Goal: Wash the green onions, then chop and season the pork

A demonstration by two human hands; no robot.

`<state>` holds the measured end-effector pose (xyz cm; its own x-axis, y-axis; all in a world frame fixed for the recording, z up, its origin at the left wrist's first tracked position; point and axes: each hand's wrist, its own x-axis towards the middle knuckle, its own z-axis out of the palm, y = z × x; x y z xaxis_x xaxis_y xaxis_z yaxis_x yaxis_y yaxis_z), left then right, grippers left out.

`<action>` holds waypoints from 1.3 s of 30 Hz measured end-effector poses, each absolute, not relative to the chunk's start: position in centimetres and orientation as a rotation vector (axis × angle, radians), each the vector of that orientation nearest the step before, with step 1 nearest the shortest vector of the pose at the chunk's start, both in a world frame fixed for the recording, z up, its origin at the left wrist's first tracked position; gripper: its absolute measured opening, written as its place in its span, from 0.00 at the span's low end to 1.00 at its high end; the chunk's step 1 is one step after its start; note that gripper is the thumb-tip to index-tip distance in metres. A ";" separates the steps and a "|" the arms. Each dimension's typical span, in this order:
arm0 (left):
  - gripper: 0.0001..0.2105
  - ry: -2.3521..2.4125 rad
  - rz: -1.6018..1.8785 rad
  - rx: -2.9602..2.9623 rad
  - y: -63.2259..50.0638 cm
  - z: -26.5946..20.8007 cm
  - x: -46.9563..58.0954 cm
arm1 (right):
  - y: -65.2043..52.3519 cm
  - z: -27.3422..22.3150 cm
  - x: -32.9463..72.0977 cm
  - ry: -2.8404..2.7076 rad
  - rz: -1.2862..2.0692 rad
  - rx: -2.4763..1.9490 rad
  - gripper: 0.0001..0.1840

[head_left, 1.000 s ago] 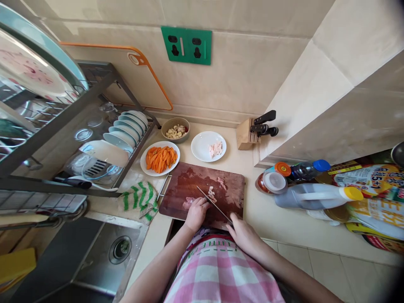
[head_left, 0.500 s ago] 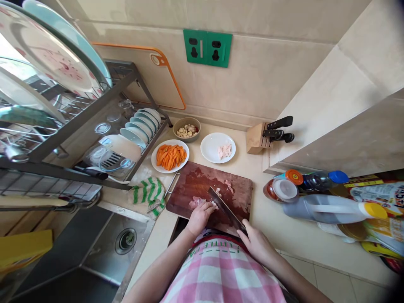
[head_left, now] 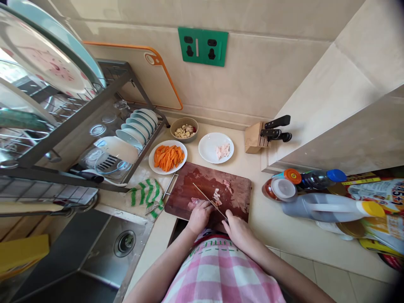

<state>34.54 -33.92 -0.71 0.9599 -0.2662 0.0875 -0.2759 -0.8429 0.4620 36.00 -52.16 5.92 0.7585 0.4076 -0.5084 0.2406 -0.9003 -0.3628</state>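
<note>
On the dark wooden cutting board [head_left: 186, 185], my left hand [head_left: 200, 215] presses down on a piece of raw meat [head_left: 193, 203], its fingers curled over it. My right hand [head_left: 237, 227] grips the handle of a knife [head_left: 208, 199], whose blade stands edge-down beside my left fingertips. Small cut bits of meat [head_left: 217, 197] lie just right of the blade, and another scrap of meat [head_left: 227, 186] sits farther right. Behind the board, a white plate [head_left: 206, 147] holds some pale meat pieces [head_left: 222, 150].
A plate of sliced carrots [head_left: 169, 157] and a bowl of garlic [head_left: 184, 130] stand behind the board. At left are a dish rack [head_left: 126, 176], striped cloth [head_left: 145, 195] and sink [head_left: 94, 256]. A knife block [head_left: 253, 138] and bottles [head_left: 328, 207] are at right.
My right hand and the knife have moved left, toward my left hand. The blade has turned upright, and more cut bits show to its right. The view has shifted slightly.
</note>
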 end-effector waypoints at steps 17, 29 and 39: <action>0.15 -0.444 0.079 2.616 -33.1 -1.3 33.3 | -55.5 6.9 36.7 -0.471 0.833 -2.483 0.08; 0.12 -0.404 0.032 2.652 -33.9 -1.1 34.2 | -57.0 5.9 35.1 -0.486 1.007 -2.562 0.09; 0.11 -0.363 0.009 2.668 -34.1 -0.8 34.2 | -59.4 4.9 33.4 -0.391 1.144 -2.541 0.10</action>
<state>34.17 -34.11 -0.85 0.9654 -0.2527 0.0648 -0.2556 -0.8664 0.4289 33.41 -59.39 4.88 0.6408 0.3754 -0.6697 0.1136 -0.9091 -0.4008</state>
